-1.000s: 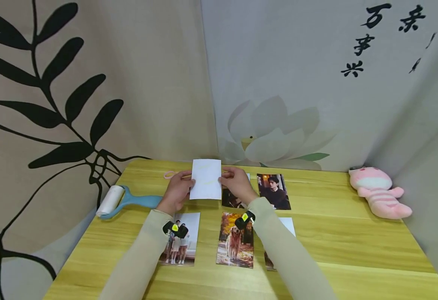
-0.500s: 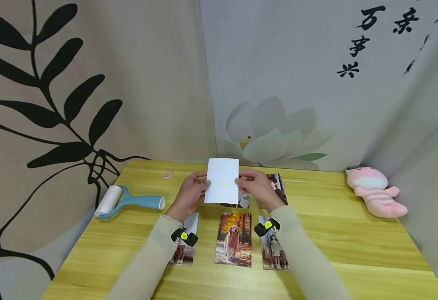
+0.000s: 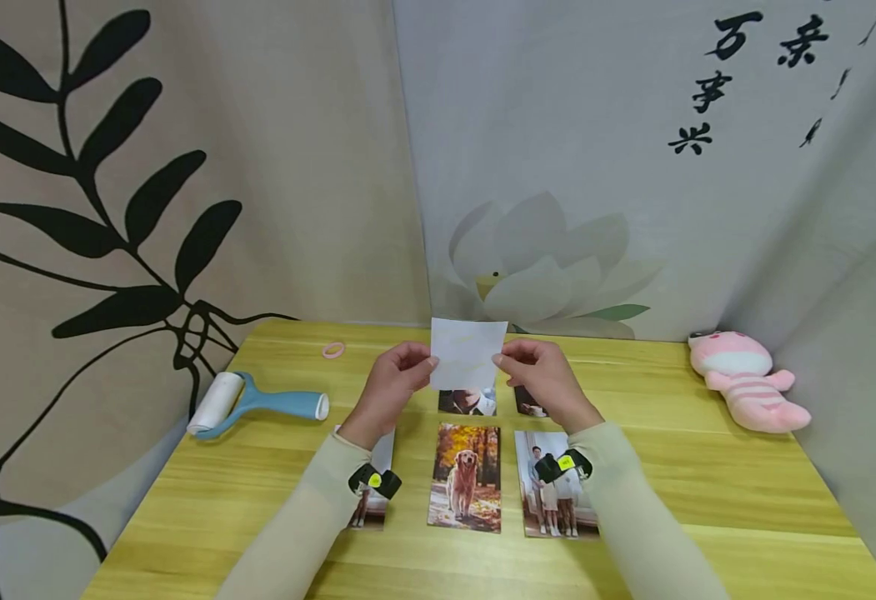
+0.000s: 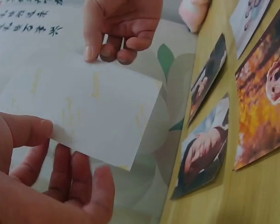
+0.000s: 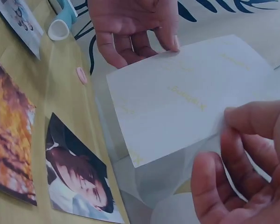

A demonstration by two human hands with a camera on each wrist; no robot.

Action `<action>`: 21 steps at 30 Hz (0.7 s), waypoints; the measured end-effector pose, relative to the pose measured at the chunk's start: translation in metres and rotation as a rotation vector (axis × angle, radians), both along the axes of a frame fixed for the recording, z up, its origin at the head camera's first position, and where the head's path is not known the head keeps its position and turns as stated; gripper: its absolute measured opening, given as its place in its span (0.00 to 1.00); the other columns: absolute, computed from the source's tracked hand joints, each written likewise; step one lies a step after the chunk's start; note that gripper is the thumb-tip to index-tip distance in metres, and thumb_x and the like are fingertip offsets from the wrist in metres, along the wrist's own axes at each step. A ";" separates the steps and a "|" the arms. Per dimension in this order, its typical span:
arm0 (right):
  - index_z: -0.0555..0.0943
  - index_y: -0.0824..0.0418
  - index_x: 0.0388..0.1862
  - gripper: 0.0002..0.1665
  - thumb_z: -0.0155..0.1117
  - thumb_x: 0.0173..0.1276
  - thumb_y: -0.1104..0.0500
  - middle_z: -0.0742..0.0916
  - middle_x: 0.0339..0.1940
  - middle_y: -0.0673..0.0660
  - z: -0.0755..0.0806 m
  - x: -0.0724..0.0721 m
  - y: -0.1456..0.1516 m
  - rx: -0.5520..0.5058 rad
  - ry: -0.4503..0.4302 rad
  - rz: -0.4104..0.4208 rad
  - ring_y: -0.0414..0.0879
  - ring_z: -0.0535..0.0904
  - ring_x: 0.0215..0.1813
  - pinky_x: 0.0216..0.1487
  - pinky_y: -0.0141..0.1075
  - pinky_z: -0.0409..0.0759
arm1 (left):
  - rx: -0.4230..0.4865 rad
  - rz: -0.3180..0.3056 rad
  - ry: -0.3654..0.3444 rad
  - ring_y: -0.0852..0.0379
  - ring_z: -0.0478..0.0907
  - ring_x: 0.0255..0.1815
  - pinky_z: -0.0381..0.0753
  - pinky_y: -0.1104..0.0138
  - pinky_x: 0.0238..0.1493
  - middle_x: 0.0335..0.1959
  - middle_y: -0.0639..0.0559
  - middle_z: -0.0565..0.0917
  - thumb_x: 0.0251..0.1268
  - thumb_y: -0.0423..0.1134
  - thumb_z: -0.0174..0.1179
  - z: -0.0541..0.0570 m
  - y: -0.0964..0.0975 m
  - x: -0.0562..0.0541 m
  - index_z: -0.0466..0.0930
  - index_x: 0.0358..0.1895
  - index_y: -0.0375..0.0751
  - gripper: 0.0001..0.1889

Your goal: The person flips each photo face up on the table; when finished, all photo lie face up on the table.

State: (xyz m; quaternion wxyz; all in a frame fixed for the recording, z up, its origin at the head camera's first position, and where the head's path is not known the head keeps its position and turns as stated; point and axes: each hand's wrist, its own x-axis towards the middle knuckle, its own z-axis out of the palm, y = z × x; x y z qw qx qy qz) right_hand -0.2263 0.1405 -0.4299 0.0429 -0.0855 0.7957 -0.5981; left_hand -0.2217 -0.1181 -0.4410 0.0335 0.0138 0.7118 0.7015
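My left hand [image 3: 392, 383] and right hand [image 3: 546, 379] pinch opposite side edges of a photo print [image 3: 469, 354], raised over the far part of the table. Its blank white back, with faint yellow lettering, faces me; the picture side is hidden. In the left wrist view, the thumb lies on the back of the print [image 4: 84, 102] and the other fingers are loosely bent. Below it, two portrait photos [image 3: 468, 403] are partly covered. Nearer lie a photo of a golden dog [image 3: 463, 479], a group photo [image 3: 546, 508] under my right wrist, and another photo [image 3: 382, 458] mostly behind my left forearm.
A lint roller with a blue handle [image 3: 287, 404] lies at the left of the wooden table [image 3: 708, 500]. Behind it is a small pink ring [image 3: 334, 350]. A pink plush toy [image 3: 745, 379] lies at the back right, against the curtain [image 3: 558, 125].
Both hands have carried the print to the right, and it now leans so that it looks shorter. The roller's handle end and more of the right group photo have come into sight.
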 end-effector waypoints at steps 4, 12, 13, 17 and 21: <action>0.88 0.60 0.49 0.13 0.69 0.77 0.52 0.90 0.46 0.59 0.003 0.006 0.005 0.026 0.068 0.018 0.51 0.83 0.44 0.46 0.40 0.88 | -0.080 -0.011 0.078 0.56 0.77 0.41 0.80 0.67 0.44 0.39 0.53 0.81 0.76 0.37 0.66 0.002 0.000 0.005 0.84 0.50 0.39 0.07; 0.88 0.58 0.60 0.14 0.62 0.82 0.58 0.92 0.53 0.61 -0.002 0.015 0.015 0.006 0.109 0.048 0.44 0.88 0.45 0.44 0.35 0.87 | -0.024 -0.099 0.065 0.55 0.85 0.49 0.88 0.55 0.57 0.50 0.49 0.87 0.81 0.34 0.57 0.007 0.001 0.016 0.84 0.56 0.40 0.10; 0.88 0.58 0.60 0.15 0.62 0.82 0.58 0.91 0.54 0.62 -0.003 0.016 0.016 -0.003 0.111 0.047 0.43 0.88 0.44 0.44 0.35 0.87 | -0.014 -0.103 0.065 0.56 0.85 0.49 0.88 0.54 0.58 0.52 0.49 0.86 0.82 0.34 0.56 0.007 0.002 0.017 0.84 0.57 0.40 0.10; 0.88 0.60 0.59 0.16 0.63 0.82 0.56 0.91 0.54 0.62 -0.005 0.021 0.019 -0.047 0.117 0.038 0.42 0.87 0.43 0.48 0.40 0.89 | 0.025 -0.112 0.066 0.58 0.85 0.49 0.89 0.58 0.56 0.54 0.46 0.86 0.82 0.35 0.57 0.005 0.004 0.022 0.83 0.58 0.38 0.11; 0.89 0.62 0.54 0.14 0.69 0.78 0.55 0.92 0.46 0.59 -0.008 0.027 0.018 -0.092 0.098 0.019 0.43 0.88 0.39 0.43 0.41 0.90 | 0.051 -0.120 0.074 0.59 0.87 0.46 0.89 0.64 0.46 0.54 0.42 0.85 0.77 0.34 0.63 0.000 0.010 0.025 0.82 0.59 0.36 0.13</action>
